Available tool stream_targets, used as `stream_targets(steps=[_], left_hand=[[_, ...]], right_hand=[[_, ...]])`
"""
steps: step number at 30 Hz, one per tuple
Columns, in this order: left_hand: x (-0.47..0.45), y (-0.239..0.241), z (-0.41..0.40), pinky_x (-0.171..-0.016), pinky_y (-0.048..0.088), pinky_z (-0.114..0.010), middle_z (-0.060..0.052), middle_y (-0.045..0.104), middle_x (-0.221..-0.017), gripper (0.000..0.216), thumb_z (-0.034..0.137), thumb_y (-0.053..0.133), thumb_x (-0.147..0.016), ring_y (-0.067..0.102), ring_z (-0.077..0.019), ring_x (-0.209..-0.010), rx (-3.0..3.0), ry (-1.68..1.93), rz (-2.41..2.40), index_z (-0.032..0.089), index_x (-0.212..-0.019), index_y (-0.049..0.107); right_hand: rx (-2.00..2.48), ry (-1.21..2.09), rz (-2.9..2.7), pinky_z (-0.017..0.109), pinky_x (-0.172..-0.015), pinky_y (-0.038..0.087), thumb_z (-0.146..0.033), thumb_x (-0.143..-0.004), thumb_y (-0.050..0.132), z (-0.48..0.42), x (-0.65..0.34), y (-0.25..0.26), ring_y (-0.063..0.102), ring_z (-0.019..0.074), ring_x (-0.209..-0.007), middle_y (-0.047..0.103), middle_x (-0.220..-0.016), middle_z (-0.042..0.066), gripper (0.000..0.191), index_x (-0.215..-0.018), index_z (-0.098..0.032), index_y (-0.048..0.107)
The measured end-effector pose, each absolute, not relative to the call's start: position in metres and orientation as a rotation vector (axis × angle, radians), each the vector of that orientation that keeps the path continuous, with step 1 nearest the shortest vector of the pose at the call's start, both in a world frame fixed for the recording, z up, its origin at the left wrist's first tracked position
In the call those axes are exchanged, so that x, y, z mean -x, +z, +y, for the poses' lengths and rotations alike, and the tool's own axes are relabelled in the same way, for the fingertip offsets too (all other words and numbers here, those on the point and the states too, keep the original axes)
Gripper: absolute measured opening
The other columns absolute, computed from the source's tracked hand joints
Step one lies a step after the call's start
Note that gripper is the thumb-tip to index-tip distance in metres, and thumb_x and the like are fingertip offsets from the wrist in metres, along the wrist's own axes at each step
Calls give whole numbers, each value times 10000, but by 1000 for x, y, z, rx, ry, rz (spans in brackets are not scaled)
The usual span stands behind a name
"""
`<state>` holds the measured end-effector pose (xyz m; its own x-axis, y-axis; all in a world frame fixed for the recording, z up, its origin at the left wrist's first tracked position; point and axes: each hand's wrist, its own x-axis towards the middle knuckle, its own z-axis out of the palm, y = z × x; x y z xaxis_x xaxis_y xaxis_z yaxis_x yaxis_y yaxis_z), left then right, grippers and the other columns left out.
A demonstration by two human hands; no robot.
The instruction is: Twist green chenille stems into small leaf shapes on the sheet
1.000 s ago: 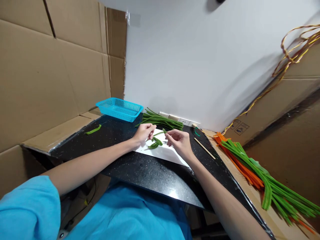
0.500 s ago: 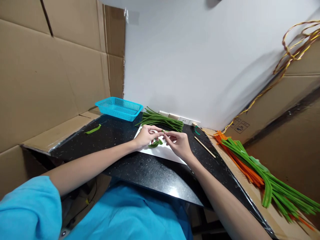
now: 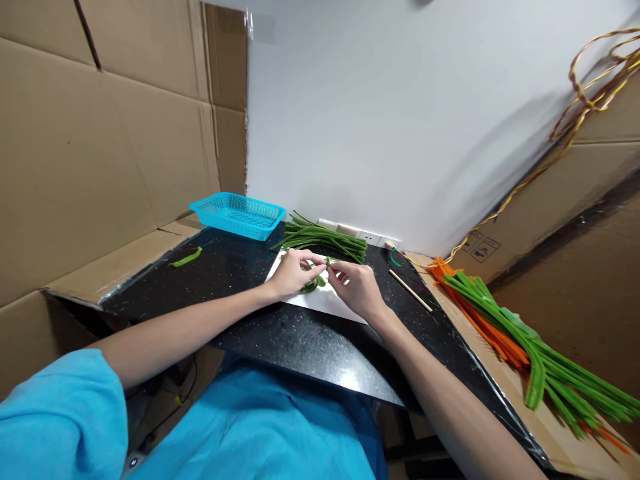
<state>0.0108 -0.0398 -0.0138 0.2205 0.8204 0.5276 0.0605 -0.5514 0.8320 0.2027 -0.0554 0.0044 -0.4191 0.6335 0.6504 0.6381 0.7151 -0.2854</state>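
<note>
Over a white sheet of paper (image 3: pixel 330 311), my left hand (image 3: pixel 291 275) and my right hand (image 3: pixel 357 285) meet, fingertips almost touching. Between them they pinch a small piece of green pipe cleaner (image 3: pixel 328 263), which looks bent or twisted there. Both hands are closed, and the fingers partly hide the piece. More curled green pipe cleaner (image 3: pixel 313 285) shows on the paper below my left fingers; whether it joins the pinched piece I cannot tell. Just behind the paper lies a bundle of dark green pipe cleaners (image 3: pixel 325 239).
A blue mesh basket (image 3: pixel 239 217) stands at the back left of the black tabletop (image 3: pixel 280 340). One light green strip (image 3: pixel 187 257) lies left. To the right are a wooden stick (image 3: pixel 411 291), orange pipe cleaners (image 3: pixel 487 330) and bright green ones (image 3: pixel 530 353). Cardboard walls (image 3: pixel 125 153) flank the table.
My fingertips have shifted slightly on the green pipe cleaner, whose pinched part now stands more upright between them. The curled green part under my left hand has changed shape a little.
</note>
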Motion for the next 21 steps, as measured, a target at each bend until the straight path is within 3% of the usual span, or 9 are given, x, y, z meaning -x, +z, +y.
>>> stream_targets(steps=[5,13,21], left_hand=[[-11,-14,-40,-502,498,-206,-93,764,-892,153,252,748,-854,651,-102,-535,-1774,1370,828,103,-877,774],[-11,-10,-41,-459,427,-185,-5,650,-602,155,260,760,-835,586,-89,-458,-1686,1278,807,117,-811,704],[-10,-10,-37,-450,397,-194,6,623,-597,161,270,766,-811,571,-88,-462,-1639,1259,840,125,-794,698]], right_hand=[[977,20,-2137,248,-611,459,-210,-952,605,-56,-200,4,634,153,-581,731,-708,29,183,-842,-192,751],[981,148,-2057,244,-608,482,-211,-892,650,-54,-194,2,638,148,-570,716,-658,17,152,-766,-188,733],[953,283,-1994,271,-615,531,-271,-897,641,-51,-196,3,681,179,-602,749,-695,44,181,-788,-181,755]])
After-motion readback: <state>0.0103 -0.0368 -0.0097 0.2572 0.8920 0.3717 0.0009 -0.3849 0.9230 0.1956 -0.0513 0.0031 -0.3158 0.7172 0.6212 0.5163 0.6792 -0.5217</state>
